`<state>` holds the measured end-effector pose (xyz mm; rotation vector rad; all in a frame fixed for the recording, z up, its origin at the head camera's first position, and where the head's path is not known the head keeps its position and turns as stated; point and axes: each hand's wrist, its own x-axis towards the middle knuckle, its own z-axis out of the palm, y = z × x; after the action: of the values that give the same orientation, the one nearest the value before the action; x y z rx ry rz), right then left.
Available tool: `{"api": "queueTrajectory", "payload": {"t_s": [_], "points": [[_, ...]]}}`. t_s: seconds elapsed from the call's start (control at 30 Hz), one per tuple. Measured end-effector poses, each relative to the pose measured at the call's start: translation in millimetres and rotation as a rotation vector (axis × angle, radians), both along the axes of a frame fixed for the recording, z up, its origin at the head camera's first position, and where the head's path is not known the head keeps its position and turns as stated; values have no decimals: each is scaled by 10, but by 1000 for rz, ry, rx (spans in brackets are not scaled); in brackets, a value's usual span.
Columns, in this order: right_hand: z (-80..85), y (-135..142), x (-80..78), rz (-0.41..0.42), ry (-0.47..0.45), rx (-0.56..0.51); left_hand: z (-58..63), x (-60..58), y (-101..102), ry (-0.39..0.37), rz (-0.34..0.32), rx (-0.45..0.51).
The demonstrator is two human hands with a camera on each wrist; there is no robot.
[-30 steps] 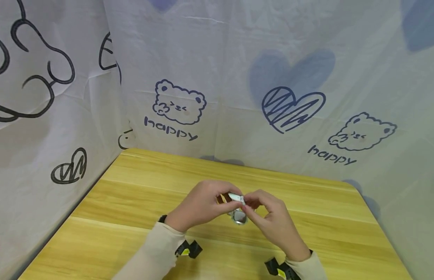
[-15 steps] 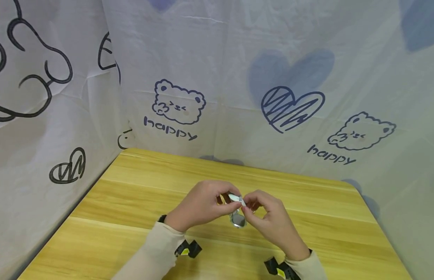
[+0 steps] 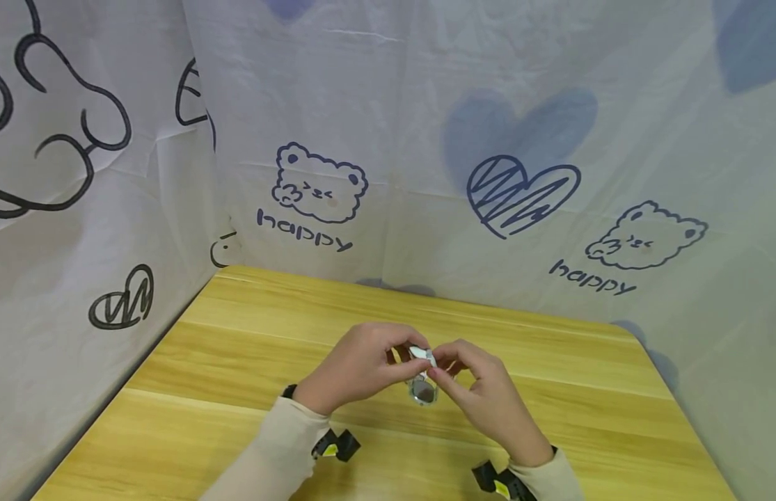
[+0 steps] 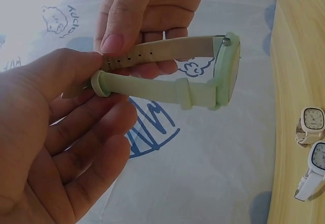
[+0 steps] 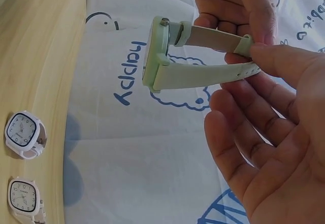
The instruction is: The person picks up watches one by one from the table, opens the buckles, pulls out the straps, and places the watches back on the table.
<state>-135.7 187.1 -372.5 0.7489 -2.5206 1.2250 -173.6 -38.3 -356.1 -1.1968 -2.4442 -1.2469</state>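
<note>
A pale green wristwatch (image 3: 423,391) is held up over the table between the two hands, its strap looped and its case away from the fingers. My left hand (image 3: 367,363) pinches the strap near the buckle and a keeper loop (image 4: 101,84). Thumb and fingers of my right hand (image 3: 486,396) pinch the other strap half, where the row of holes shows in the left wrist view. Both strap ends (image 5: 246,46) meet at the fingertips, which partly cover the buckle. The watch case (image 5: 156,54) is seen nearly edge-on in the wrist views.
In the wrist views, a white watch (image 5: 21,131) and a cream-coloured watch (image 5: 23,196) lie on the wood-grain table (image 3: 237,334). A printed white cloth (image 3: 413,229) hangs behind the table, and another cloth (image 3: 156,209) hangs at its left side.
The watch case has swung slightly left below the hands and turned a little. The right fingertips have shifted slightly along the strap; both hands stay in nearly the same place.
</note>
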Motion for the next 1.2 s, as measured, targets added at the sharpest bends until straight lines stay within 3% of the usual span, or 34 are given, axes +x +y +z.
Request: {"api": "queueTrajectory", "payload": {"t_s": [0.63, 1.2], "points": [[-23, 46, -18, 53, -12, -8, -29, -7, 26, 26, -7, -2], [-16, 22, -5, 4, -37, -16, -36, 2, 29, 8, -18, -4]]}}
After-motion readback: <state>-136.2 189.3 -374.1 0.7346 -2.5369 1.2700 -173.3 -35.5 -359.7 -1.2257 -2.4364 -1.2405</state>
